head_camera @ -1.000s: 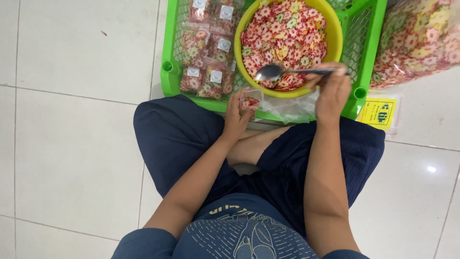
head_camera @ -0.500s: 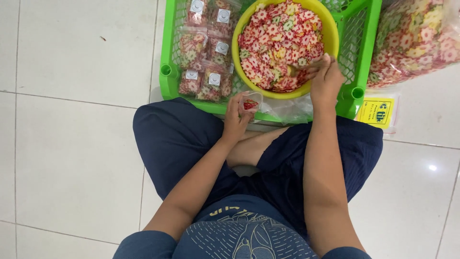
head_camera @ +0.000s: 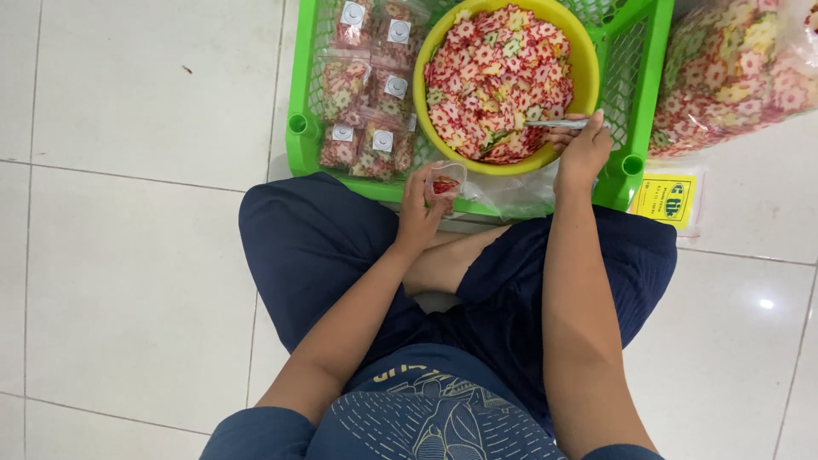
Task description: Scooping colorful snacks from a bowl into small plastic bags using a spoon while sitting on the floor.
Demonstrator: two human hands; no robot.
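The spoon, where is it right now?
The spoon is in the right hand, its bowl dug into the snacks in the yellow bowl, inside the green crate.

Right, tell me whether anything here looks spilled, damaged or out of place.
Nothing stands out. The snacks stay inside the yellow bowl, the filled packets lie stacked in the green crate, and the white floor shows no spills.

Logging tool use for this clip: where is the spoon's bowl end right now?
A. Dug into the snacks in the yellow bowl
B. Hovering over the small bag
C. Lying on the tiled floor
A: the right hand holds the spoon with its end buried among the flower-shaped snacks in the yellow bowl.
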